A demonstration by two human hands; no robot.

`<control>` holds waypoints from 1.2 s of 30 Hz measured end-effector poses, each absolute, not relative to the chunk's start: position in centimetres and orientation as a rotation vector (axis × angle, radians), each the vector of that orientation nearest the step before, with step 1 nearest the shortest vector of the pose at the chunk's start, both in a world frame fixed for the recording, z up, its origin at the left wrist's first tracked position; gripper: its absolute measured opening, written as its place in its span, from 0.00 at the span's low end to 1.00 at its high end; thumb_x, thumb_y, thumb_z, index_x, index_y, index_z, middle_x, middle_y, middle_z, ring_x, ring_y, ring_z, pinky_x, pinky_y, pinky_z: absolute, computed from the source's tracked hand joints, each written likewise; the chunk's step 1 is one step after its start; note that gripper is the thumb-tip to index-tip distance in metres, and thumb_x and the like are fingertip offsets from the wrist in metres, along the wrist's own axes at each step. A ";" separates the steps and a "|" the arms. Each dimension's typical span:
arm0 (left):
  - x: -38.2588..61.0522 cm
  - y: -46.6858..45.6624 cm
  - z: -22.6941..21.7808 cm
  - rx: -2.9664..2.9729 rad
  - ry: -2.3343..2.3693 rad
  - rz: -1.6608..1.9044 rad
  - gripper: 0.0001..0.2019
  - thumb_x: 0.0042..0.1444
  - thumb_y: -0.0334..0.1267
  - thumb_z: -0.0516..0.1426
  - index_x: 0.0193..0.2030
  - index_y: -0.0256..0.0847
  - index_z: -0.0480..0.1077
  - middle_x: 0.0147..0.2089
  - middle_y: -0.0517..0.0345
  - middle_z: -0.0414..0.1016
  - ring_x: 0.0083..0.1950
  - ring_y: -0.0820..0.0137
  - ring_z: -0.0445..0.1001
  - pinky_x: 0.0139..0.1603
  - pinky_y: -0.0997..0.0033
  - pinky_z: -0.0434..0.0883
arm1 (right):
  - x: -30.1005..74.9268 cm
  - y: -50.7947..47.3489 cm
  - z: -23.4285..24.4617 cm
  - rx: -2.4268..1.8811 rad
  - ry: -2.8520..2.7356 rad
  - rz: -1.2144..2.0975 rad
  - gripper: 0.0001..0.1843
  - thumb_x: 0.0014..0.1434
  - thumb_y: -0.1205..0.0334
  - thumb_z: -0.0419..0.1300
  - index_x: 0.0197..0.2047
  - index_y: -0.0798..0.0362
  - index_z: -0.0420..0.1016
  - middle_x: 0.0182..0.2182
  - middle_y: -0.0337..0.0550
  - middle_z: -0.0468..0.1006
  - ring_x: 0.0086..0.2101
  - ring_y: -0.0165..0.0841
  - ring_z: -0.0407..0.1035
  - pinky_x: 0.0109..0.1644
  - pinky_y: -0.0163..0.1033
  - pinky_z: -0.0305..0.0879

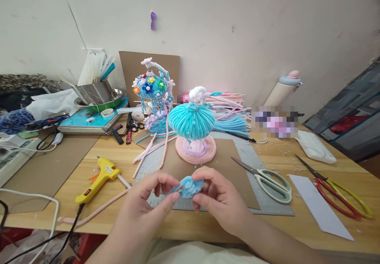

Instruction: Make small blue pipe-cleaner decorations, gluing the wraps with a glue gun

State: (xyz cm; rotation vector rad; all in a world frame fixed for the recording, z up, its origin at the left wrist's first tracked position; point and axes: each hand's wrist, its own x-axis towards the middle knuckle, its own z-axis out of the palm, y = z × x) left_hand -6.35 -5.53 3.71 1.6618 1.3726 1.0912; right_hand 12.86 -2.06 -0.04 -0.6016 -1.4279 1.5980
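Between my two hands, a light-blue pipe cleaner (190,187) is bent into a small bundle of loops. My left hand (154,200) pinches its loose end at the left between thumb and forefinger. Gripping the looped part from the right is my right hand (216,196), fingers curled round it. Just beyond stands a lamp shape with a turquoise pleated pipe-cleaner shade (191,122) and a pink coiled round base (210,153). Brown cardboard (237,177) on a grey cutting mat (282,208) lies beneath.
A yellow glue gun (101,177) lies at left, its cable trailing off the table. Green-handled scissors (268,183) and red-and-yellow-handled scissors (335,194) rest at right, with a white strip (319,206) between. Behind are a flower-covered lamp (151,88) and blue pipe cleaners (233,125).
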 end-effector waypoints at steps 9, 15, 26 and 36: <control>-5.5 -5.4 4.3 1.740 1.486 1.090 0.06 0.53 0.35 0.58 0.39 0.45 0.71 0.30 0.62 0.70 0.33 0.71 0.68 0.34 0.71 0.67 | 13.0 -2.1 -0.2 -0.558 -1.470 1.531 0.13 0.59 0.68 0.59 0.45 0.44 0.69 0.37 0.35 0.70 0.27 0.21 0.69 0.31 0.27 0.68; -5.6 -5.7 4.5 1.939 1.512 1.125 0.06 0.52 0.30 0.58 0.35 0.45 0.70 0.29 0.64 0.71 0.32 0.73 0.69 0.33 0.74 0.67 | 12.9 -2.4 -0.4 -0.602 -1.456 1.536 0.12 0.59 0.66 0.59 0.46 0.45 0.68 0.33 0.35 0.71 0.26 0.22 0.69 0.30 0.28 0.69; -5.8 -6.0 4.9 2.085 1.347 1.124 0.11 0.55 0.25 0.55 0.40 0.46 0.72 0.35 0.61 0.73 0.37 0.74 0.72 0.36 0.77 0.69 | 12.7 -3.0 -0.6 -0.543 -1.409 1.521 0.12 0.59 0.65 0.60 0.46 0.43 0.70 0.36 0.36 0.70 0.25 0.21 0.69 0.29 0.27 0.70; -6.2 -6.4 4.9 2.259 1.274 1.137 0.15 0.55 0.21 0.53 0.42 0.45 0.72 0.35 0.60 0.69 0.38 0.74 0.71 0.36 0.78 0.69 | 12.4 -3.0 -0.8 -0.468 -1.400 1.515 0.13 0.58 0.67 0.60 0.46 0.42 0.71 0.36 0.36 0.70 0.24 0.21 0.70 0.27 0.27 0.70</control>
